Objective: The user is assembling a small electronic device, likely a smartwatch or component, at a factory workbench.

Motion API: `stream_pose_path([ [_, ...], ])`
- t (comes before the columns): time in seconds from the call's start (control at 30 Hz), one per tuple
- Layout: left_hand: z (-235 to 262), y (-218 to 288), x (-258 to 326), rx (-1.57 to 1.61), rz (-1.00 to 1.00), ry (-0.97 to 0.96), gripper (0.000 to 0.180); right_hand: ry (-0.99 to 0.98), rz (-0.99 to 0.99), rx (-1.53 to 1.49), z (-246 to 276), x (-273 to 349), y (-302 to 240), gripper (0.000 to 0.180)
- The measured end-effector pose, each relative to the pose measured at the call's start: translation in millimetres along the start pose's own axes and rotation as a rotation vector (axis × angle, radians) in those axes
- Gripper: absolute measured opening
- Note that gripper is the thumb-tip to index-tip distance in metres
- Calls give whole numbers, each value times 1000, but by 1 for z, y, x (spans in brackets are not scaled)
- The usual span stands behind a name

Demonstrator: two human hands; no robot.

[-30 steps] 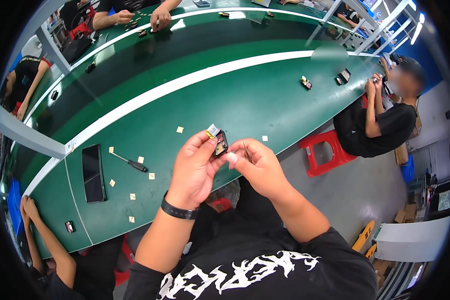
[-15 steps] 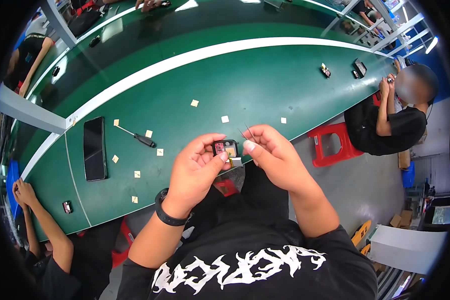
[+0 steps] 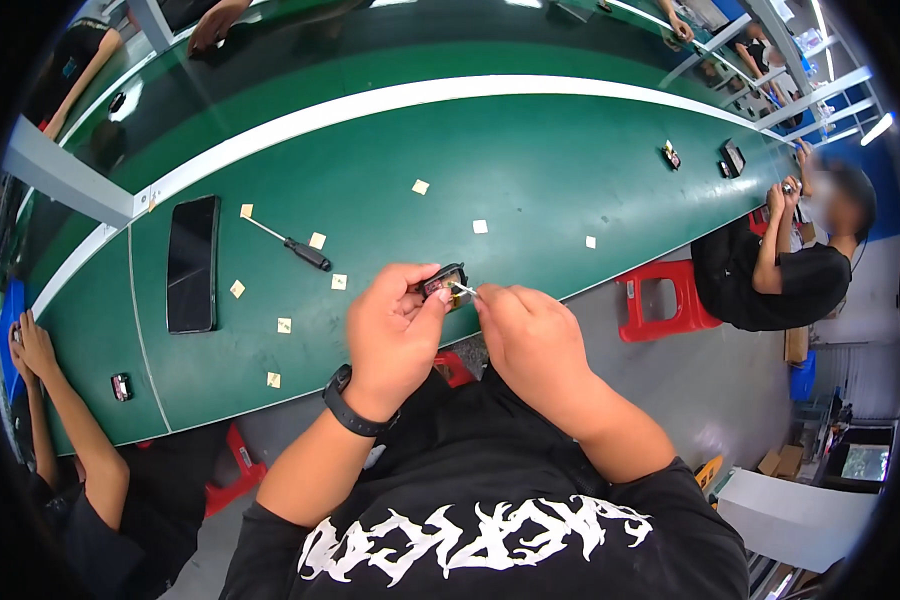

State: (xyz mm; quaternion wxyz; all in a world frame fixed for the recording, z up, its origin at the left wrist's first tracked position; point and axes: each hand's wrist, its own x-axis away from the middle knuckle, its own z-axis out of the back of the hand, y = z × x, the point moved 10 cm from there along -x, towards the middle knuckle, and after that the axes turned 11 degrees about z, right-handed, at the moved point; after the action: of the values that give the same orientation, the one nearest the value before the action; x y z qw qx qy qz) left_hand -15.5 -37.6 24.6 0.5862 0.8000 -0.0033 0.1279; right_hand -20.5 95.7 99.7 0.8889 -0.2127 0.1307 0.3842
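My left hand (image 3: 402,318) grips a small black open device case (image 3: 454,272) with electronic parts inside, thumb along its near edge. My right hand (image 3: 526,325) pinches slim metal tweezers (image 3: 464,289), whose tips reach into the case; their rear part is hidden by the fingers. Both hands are close together above the table's near edge. The small parts at the tips are too fine to make out.
On the green table (image 3: 530,150) lie a black phone (image 3: 192,265), a screwdriver (image 3: 308,254) and several small pale squares (image 3: 480,227). More black device cases (image 3: 733,160) lie far right, another (image 3: 121,387) at left. Co-workers sit on both sides; a red stool (image 3: 665,300) stands right.
My right hand has turned and brought the tweezers, which pointed up and away, down into the case. The case is tilted and lifted slightly in my left hand. The whole view has shifted a little.
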Motion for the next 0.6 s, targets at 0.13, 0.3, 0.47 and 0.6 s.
stream_pose_path([
  [0.13,2,-3,-3,45,-23,7,21,-21,-33,86,-5,-1,-6,13],
  [0.3,2,-6,-5,43,19,16,20,-13,47,117,-9,-1,-8,22],
  [0.47,7,-7,-9,68,98,-23,21,5,50,44,-12,-3,-4,16],
  [0.6,7,-7,-14,119,165,-77,27,42,-3,-108,-11,-2,3,12],
])
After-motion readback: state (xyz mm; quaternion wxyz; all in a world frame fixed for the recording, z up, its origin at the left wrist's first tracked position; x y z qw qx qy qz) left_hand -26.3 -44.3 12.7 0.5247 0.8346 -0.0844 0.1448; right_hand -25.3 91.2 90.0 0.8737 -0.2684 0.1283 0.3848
